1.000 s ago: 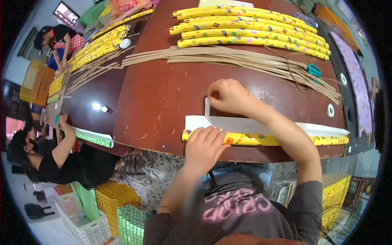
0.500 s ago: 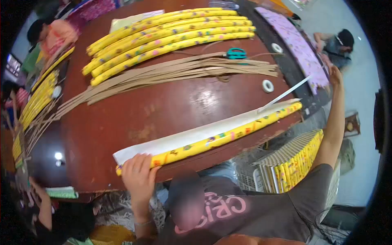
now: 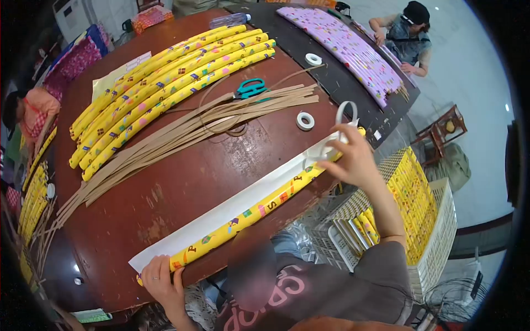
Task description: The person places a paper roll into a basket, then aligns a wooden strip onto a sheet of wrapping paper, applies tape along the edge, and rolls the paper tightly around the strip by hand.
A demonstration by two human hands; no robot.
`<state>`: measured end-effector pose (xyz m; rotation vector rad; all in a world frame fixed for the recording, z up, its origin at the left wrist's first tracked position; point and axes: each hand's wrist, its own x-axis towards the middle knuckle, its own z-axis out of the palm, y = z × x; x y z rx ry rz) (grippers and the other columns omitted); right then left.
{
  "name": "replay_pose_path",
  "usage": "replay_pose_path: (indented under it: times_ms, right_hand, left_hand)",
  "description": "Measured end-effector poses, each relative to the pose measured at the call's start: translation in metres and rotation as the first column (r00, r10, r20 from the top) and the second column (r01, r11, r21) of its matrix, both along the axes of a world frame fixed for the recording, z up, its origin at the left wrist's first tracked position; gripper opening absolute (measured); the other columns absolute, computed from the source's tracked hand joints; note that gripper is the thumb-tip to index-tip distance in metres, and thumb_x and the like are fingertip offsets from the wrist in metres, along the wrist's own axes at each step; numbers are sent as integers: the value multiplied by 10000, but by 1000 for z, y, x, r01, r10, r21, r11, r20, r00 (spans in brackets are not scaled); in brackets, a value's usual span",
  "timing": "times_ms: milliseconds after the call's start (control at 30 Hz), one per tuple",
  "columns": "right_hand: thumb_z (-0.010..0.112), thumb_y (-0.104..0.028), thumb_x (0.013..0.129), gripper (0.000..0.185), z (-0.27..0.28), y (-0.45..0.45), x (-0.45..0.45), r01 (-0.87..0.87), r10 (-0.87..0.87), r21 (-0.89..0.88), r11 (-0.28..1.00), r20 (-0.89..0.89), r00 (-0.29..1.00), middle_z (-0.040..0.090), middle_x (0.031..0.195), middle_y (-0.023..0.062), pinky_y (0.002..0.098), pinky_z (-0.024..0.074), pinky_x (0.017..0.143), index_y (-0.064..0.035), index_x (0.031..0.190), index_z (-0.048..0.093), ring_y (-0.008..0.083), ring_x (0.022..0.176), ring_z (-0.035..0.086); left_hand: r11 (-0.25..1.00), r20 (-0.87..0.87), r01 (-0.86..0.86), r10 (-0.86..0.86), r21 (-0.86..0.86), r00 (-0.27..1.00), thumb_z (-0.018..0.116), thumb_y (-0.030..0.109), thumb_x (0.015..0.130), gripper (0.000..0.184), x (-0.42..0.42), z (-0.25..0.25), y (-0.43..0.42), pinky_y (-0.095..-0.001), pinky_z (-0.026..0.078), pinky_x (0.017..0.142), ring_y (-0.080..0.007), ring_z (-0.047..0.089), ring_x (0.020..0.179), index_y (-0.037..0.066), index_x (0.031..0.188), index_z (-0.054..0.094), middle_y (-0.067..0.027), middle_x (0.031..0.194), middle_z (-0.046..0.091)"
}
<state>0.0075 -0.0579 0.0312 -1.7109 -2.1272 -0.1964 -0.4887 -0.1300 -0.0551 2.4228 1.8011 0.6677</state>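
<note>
A roll of yellow patterned wrapping paper [image 3: 234, 225] lies slantwise along the table's near edge, its white inner side [image 3: 221, 212] turned up in a flap along the far side. My left hand [image 3: 163, 282] presses down on the roll's left end, fingers curled over the paper. Near the right end is my right hand [image 3: 356, 157], its thumb and fingers bent around a thin white strip [image 3: 346, 105]. That strip curls in a loose loop above the paper; its exact grip point is partly hidden by the fingers.
Finished yellow rolls [image 3: 171, 83] lie at the back left beside brown paper strips [image 3: 182, 132] and teal scissors [image 3: 251, 88]. White tape rolls [image 3: 305, 121] sit right of them. Purple rolls [image 3: 342, 49] and a co-worker [image 3: 408, 38] are farther back. A crate of yellow rolls [image 3: 411, 204] stands at right.
My right hand has come back from far right to the roll's right end. The white strip, earlier stretched straight, now hangs in a slack loop. The view has shifted; my left hand stays on the roll.
</note>
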Motion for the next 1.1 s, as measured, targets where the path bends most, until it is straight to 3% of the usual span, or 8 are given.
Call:
replay_pose_path:
  times_ms: [300, 433, 500, 767, 867, 1000, 1067, 1100]
  right_hand:
    - [773, -93, 798, 92, 7, 48, 103, -44, -65, -324, 945, -318, 946, 625, 1063, 101, 347, 493, 867, -70, 887, 767, 229, 1002, 601]
    - [696, -261, 915, 254, 58, 66, 314, 429, -418, 4, 903, -217, 882, 715, 995, 120, 347, 520, 818, -46, 1050, 719, 227, 910, 677]
    - [645, -372, 915, 390, 91, 31, 379, 634, -654, 486, 601, -156, 740, 744, 913, 181, 390, 531, 734, -3, 999, 743, 265, 852, 723]
    - [681, -292, 825, 325, 34, -100, 296, 672, -663, 8, 740, 174, 728, 710, 800, 190, 416, 539, 693, 13, 929, 718, 330, 758, 709]
    - [731, -230, 805, 275, -14, -112, 228, 444, -652, -609, 658, -165, 740, 718, 855, 167, 411, 543, 724, -19, 982, 719, 304, 812, 713]
    - [768, -254, 814, 305, -33, -92, 170, 387, -428, -430, 816, 1, 904, 717, 873, 122, 402, 538, 725, -63, 1040, 698, 257, 824, 707]
    - [790, -325, 813, 352, -8, -57, 129, 602, -491, -171, 780, 430, 758, 721, 914, 101, 392, 536, 750, -98, 1070, 708, 275, 850, 702]
    - [785, -311, 827, 341, 10, -34, 94, 528, -484, -102, 843, 284, 828, 719, 928, 100, 369, 535, 763, -90, 1074, 708, 299, 854, 692]
  left_hand:
    - [999, 15, 15, -15, 29, 1000, 729, 174, 858, 379, 2, 1, 0, -473, 399, 987, -352, 568, 1137, 5, 1182, 631, -148, 1183, 632]
    - [999, 11, 10, -11, 44, 1000, 725, 159, 855, 367, 4, 2, -1, -474, 398, 988, -353, 569, 1131, 6, 1175, 631, -150, 1178, 635]
    - [999, 22, 6, -7, 51, 1000, 727, 154, 852, 367, 4, 2, 0, -474, 398, 989, -354, 569, 1131, 7, 1175, 632, -150, 1175, 636]
    - [999, 40, 6, -8, 50, 999, 770, 158, 805, 400, 7, 8, 1, -472, 414, 962, -354, 581, 1099, 21, 1156, 638, -144, 1150, 638]
    - [998, 42, 26, -28, 51, 999, 779, 152, 794, 405, 6, 11, 3, -473, 415, 957, -353, 580, 1082, 30, 1153, 637, -140, 1144, 638]
    - [998, 108, 18, -26, 67, 994, 801, 146, 769, 466, 4, 11, 2, -478, 416, 960, -362, 572, 1077, 25, 1180, 617, -162, 1157, 637]
    - [995, 124, 24, -36, 94, 992, 809, 142, 756, 493, 1, 7, 2, -479, 417, 961, -368, 573, 1075, 20, 1190, 610, -171, 1159, 638]
    - [995, 115, 39, -49, 92, 992, 808, 141, 755, 494, 0, 7, 3, -478, 419, 958, -367, 577, 1069, 22, 1192, 609, -167, 1156, 640]
